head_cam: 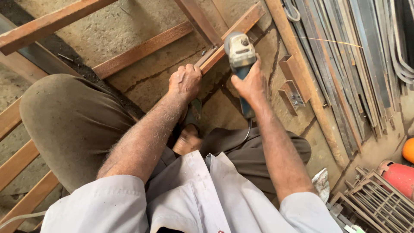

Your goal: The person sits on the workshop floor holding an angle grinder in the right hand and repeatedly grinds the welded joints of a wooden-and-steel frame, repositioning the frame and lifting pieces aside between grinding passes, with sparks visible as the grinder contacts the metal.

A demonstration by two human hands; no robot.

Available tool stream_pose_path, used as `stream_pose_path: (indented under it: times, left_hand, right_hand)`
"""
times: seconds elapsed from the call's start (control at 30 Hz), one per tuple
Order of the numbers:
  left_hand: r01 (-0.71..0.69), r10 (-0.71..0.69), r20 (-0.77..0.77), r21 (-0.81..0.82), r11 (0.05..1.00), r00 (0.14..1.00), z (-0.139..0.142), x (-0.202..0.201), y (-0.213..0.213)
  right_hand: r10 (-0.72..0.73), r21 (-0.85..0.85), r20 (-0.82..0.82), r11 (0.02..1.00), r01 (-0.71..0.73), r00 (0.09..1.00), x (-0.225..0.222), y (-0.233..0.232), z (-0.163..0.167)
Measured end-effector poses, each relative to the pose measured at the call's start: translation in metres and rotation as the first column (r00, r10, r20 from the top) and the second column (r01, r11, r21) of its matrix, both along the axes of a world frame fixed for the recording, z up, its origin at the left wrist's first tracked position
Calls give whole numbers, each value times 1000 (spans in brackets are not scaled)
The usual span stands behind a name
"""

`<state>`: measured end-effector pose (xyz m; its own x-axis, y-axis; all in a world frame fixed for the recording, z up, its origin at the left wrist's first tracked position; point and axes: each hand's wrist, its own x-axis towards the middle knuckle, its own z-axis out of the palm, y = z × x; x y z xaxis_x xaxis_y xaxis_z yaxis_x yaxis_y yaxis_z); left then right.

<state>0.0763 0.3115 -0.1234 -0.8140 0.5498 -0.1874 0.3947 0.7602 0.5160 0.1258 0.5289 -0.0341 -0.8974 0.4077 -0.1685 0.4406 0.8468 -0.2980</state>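
I squat over a rusty brown metal frame [142,49] lying on a cracked concrete floor. My right hand [250,84] grips the blue body of an angle grinder [239,51] whose grey head sits at a joint of the frame bars. My left hand [185,81] is closed around the near end of a slanting bar [233,34] just left of the grinder. My foot in a sandal [189,129] shows below the hands, between my knees.
A stack of long steel strips and bars [345,64] lies at the right. Two short channel offcuts [293,82] rest beside it. A red cylinder [399,174], an orange object [409,150] and a small grille [379,203] are at the lower right. More frame bars [17,159] run at the left.
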Motion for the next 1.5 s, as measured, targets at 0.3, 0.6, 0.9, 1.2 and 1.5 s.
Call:
stream_pose_path:
  times: [0.3,0.6,0.9,1.2,1.5]
  left_hand:
    - [-8,9,-27,34,999,1000,-2,1,-2]
    - [17,-17,19,-17,1000,1000,7,-1,-3]
    - [12,-12,-2,8,1000,1000,8,-1,-3]
    - [9,-9,-16,-2,1000,1000,-4,1,-2]
    - [-6,6,-7,-7,1000,1000,5,0,-4]
  right_hand:
    - [-32,-11,-50,999,31,998,-3,11,-1]
    - [29,-12,50,1000,-28,998,19,-18,3]
    - [-65,13,-11,998,65,998,-20,34,-10]
    - [2,-53,6,999,-2,1000,17,-8,0]
    - [-138,-8,-57,990,138,989,-20,48,-6]
